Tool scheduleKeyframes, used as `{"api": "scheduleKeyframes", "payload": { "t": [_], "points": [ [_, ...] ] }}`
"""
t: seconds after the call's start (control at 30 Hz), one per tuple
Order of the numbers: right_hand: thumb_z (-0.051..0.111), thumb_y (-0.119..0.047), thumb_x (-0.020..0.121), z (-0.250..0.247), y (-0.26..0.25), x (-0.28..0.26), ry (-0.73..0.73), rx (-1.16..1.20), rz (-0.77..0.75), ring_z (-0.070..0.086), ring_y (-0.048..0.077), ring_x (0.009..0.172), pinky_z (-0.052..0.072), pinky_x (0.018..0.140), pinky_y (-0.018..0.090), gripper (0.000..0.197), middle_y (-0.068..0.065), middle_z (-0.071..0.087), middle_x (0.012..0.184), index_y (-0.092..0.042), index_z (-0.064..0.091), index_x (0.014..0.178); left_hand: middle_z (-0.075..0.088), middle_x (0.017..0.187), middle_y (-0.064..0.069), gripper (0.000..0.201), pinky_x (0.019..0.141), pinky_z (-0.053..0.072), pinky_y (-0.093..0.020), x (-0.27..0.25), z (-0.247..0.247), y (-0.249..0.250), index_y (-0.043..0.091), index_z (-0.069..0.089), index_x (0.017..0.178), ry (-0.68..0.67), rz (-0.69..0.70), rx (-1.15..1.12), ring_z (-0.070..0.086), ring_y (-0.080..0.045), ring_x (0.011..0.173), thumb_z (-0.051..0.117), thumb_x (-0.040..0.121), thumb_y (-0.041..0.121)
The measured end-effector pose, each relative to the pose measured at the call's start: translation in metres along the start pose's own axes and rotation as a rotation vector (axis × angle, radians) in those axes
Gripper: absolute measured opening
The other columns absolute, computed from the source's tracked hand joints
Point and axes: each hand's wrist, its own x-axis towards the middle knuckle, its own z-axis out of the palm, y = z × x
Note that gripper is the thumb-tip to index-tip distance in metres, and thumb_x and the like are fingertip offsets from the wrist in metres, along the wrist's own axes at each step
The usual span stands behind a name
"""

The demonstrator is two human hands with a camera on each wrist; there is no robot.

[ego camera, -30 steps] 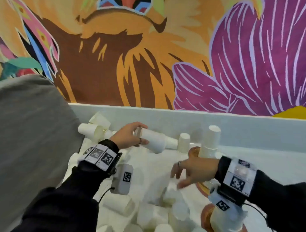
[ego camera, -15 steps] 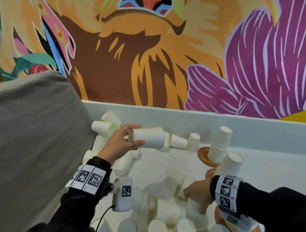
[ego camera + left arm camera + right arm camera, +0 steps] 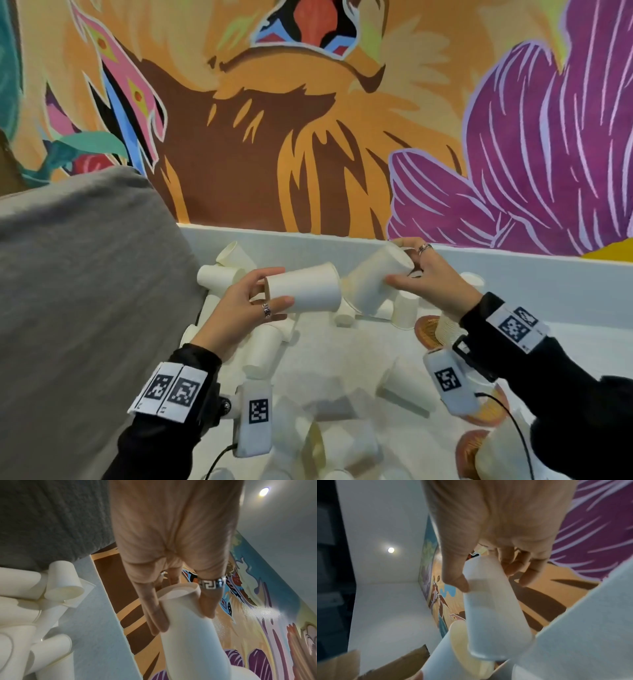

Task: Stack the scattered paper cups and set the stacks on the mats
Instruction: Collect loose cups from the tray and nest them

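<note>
Change: the right hand (image 3: 433, 286), low among the loose cups half a second ago, is now raised with a cup beside the left hand's cup; the left hand (image 3: 239, 310) keeps its cup aloft.
Count held: two paper cups, one in each hand.
Left fingers: thumb and fingers (image 3: 155, 615) are curled round the base end of the left cup (image 3: 303, 287), which lies on its side, mouth toward the right.
Right fingers: thumb and fingers (image 3: 455, 573) pinch the base end of the right cup (image 3: 375, 279), tilted, mouth down and to the left.
Cup relation: the two mouths meet or nearly meet; contact cannot be told.
Position: both cups are held in the air above the white table (image 3: 342, 356), near its raised back edge (image 3: 513, 274).
Loose cups: well over ten, scattered on the table (image 3: 263, 351); exact count not possible, as several overlap or are blurred.
Mats: three round brown mats show in part at the right; the farthest (image 3: 424, 330) carries a cup stack (image 3: 448, 329), mostly hidden by the right wrist.
Surroundings: a grey cushion (image 3: 78, 301) stands at the left, touching the cup pile; a painted mural (image 3: 308, 120) covers the wall behind.
</note>
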Motion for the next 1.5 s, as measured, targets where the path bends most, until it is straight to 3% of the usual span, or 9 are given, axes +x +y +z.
{"api": "scheduleKeyframes", "payload": {
  "t": [0.27, 0.4, 0.67, 0.83, 0.97, 1.13, 1.3, 1.4, 1.5],
  "points": [
    [0.064, -0.016, 0.083, 0.036, 0.005, 0.002, -0.001, 0.574, 0.132, 0.053, 0.026, 0.116, 0.049, 0.092, 0.056, 0.053, 0.007, 0.054, 0.128, -0.021, 0.045, 0.133, 0.058, 0.121, -0.016, 0.039, 0.078, 0.059, -0.032, 0.0, 0.011, -0.003, 0.022, 0.06, 0.112, -0.021, -0.021, -0.093, 0.063, -0.029, 0.105, 0.07, 0.079, 0.005],
    [0.064, -0.015, 0.08, 0.044, 0.007, 0.001, -0.048, 0.625, 0.142, 0.055, 0.026, 0.114, 0.053, 0.088, 0.047, 0.059, 0.007, 0.055, 0.125, -0.031, 0.041, 0.131, 0.058, 0.121, -0.015, 0.037, 0.077, 0.059, -0.032, 0.002, 0.011, -0.004, 0.023, 0.061, 0.112, -0.022, -0.021, -0.104, 0.063, -0.027, 0.106, 0.07, 0.08, 0.007],
    [0.07, -0.001, 0.077, 0.033, 0.007, 0.002, 0.01, 0.01, -0.049, 0.058, 0.019, 0.101, 0.047, 0.078, 0.017, 0.05, 0.002, 0.062, 0.102, -0.029, 0.051, 0.115, 0.06, 0.117, -0.012, 0.037, 0.076, 0.059, -0.03, 0.011, 0.012, 0.002, 0.025, 0.059, 0.111, 0.003, -0.014, -0.101, 0.063, -0.026, 0.105, 0.068, 0.081, 0.006],
    [0.059, 0.007, 0.082, 0.041, 0.002, 0.003, -0.024, 0.167, -0.073, 0.054, 0.016, 0.107, 0.046, 0.092, 0.026, 0.049, -0.003, 0.057, 0.113, -0.031, 0.047, 0.11, 0.06, 0.119, -0.015, 0.036, 0.076, 0.059, -0.032, 0.014, 0.024, -0.007, 0.024, 0.06, 0.111, -0.028, -0.052, -0.1, 0.063, -0.028, 0.105, 0.069, 0.081, 0.006],
    [0.04, -0.013, 0.096, 0.053, -0.004, 0.007, -0.098, 0.372, 0.006, 0.043, 0.012, 0.123, 0.039, 0.105, 0.041, 0.034, -0.008, 0.046, 0.128, -0.04, 0.041, 0.116, 0.058, 0.118, -0.016, 0.037, 0.074, 0.059, -0.031, 0.015, 0.038, -0.007, 0.02, 0.059, 0.111, -0.084, -0.073, -0.1, 0.063, -0.028, 0.102, 0.07, 0.079, 0.003],
    [0.035, -0.05, 0.089, 0.06, -0.01, 0.011, -0.102, 0.43, 0.053, 0.041, 0.007, 0.12, 0.047, 0.091, 0.031, 0.03, -0.009, 0.036, 0.134, -0.05, 0.034, 0.119, 0.057, 0.115, -0.009, 0.045, 0.075, 0.059, -0.031, 0.017, 0.044, -0.015, 0.017, 0.058, 0.116, -0.057, -0.065, -0.091, 0.062, -0.024, 0.1, 0.074, 0.075, 0.005],
    [0.038, -0.03, 0.099, 0.035, 0.043, 0.031, 0.105, 0.115, 0.201, 0.047, 0.016, 0.11, 0.04, 0.09, 0.032, 0.029, 0.003, 0.049, 0.121, -0.019, 0.044, 0.125, 0.057, 0.109, -0.004, 0.043, 0.078, 0.059, -0.035, 0.021, 0.026, -0.017, 0.015, 0.059, 0.115, 0.061, -0.022, -0.161, 0.063, -0.019, 0.095, 0.072, 0.076, 0.002],
    [0.053, -0.02, 0.094, 0.023, 0.098, 0.039, -0.097, -0.35, 0.362, 0.054, 0.018, 0.097, 0.044, 0.088, 0.032, 0.03, 0.009, 0.055, 0.116, -0.008, 0.05, 0.121, 0.057, 0.108, -0.004, 0.04, 0.076, 0.06, -0.032, 0.023, 0.016, -0.017, 0.019, 0.059, 0.11, 0.086, -0.011, -0.193, 0.062, -0.02, 0.097, 0.07, 0.077, 0.001],
    [0.068, -0.033, 0.084, 0.024, 0.133, 0.033, -0.427, -0.772, 0.538, 0.047, 0.023, 0.122, 0.036, 0.103, 0.031, 0.058, 0.007, 0.048, 0.131, -0.017, 0.041, 0.133, 0.056, 0.108, -0.004, 0.038, 0.076, 0.06, -0.032, 0.023, 0.009, -0.021, 0.021, 0.059, 0.109, 0.092, -0.015, -0.191, 0.061, -0.02, 0.099, 0.07, 0.078, 0.002]
  ]
}}
